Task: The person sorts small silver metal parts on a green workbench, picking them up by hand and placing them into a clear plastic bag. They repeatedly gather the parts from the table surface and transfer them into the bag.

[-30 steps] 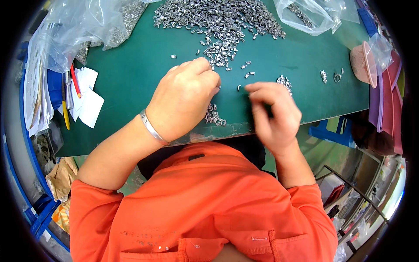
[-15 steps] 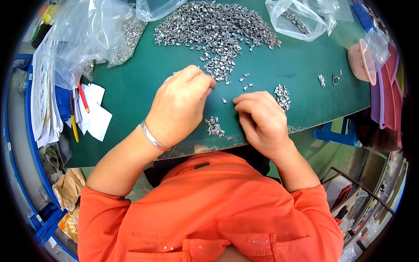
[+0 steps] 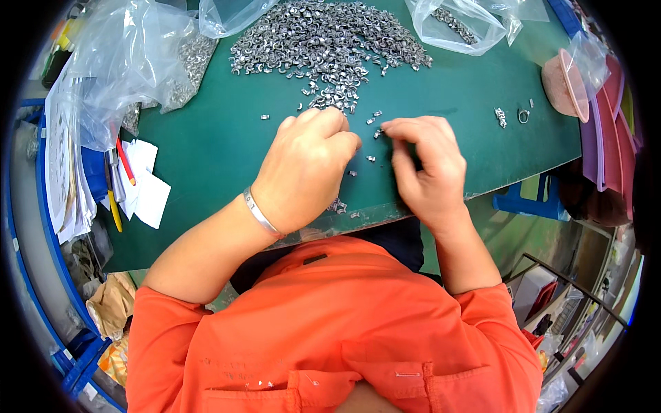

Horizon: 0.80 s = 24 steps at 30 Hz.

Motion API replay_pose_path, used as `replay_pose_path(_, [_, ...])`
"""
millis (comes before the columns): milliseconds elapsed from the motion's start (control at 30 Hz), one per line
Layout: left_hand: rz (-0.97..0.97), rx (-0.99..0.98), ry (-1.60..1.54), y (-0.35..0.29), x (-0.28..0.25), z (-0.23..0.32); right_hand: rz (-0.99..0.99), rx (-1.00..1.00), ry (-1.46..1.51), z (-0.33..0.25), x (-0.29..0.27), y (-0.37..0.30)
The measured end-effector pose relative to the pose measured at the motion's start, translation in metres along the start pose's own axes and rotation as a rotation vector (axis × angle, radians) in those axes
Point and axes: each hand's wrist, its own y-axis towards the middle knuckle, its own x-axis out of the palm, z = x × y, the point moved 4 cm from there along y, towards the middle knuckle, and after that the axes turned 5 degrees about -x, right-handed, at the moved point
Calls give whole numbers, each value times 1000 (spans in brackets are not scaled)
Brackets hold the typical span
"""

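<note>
A large heap of small, curved silvery metal pieces point(image 3: 323, 41) lies at the far middle of the green table, with a tail spreading toward me. My left hand point(image 3: 303, 168) is closed at the near end of that tail, knuckles up; what its fingers hold, if anything, is hidden. My right hand point(image 3: 432, 162) has its thumb apart from its fingers. Its fingertips are at a small metal piece point(image 3: 378, 133) on the table. Several loose pieces lie between the hands. A small group of pieces point(image 3: 337, 206) is partly covered by my left hand.
Clear plastic bags point(image 3: 138, 62) stand at the far left, beside papers point(image 3: 148, 196) and pens. Another bag point(image 3: 458, 27) holding pieces lies at the far right. A pink cup point(image 3: 563, 86), a ring point(image 3: 524, 116) and a small cluster of metal parts point(image 3: 500, 118) are on the right.
Both hands have moved away from me, the left one also rightward. My right hand's fingertips have reached a loose piece. The small pile beside my right hand is now hidden. The view has shifted slightly.
</note>
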Motion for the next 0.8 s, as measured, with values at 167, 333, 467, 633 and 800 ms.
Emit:
replay_pose_path(167, [38,-25,23,0,-9,-1,9,53,27,3,0,-4])
replay_pose_path(333, [8,-34,11,-2,-4,2,-96,-81,-9,-1,5,-1])
replay_pose_path(467, [-42,-22,21,-6,-1,3,-116,-75,82,-5,0,-3])
replay_pose_path(633, [3,-1,68,1,-3,3,39,-25,-39,6,-17,1])
replay_pose_path(800, [77,96,191,27,5,4,-47,2,-75,4,-3,8])
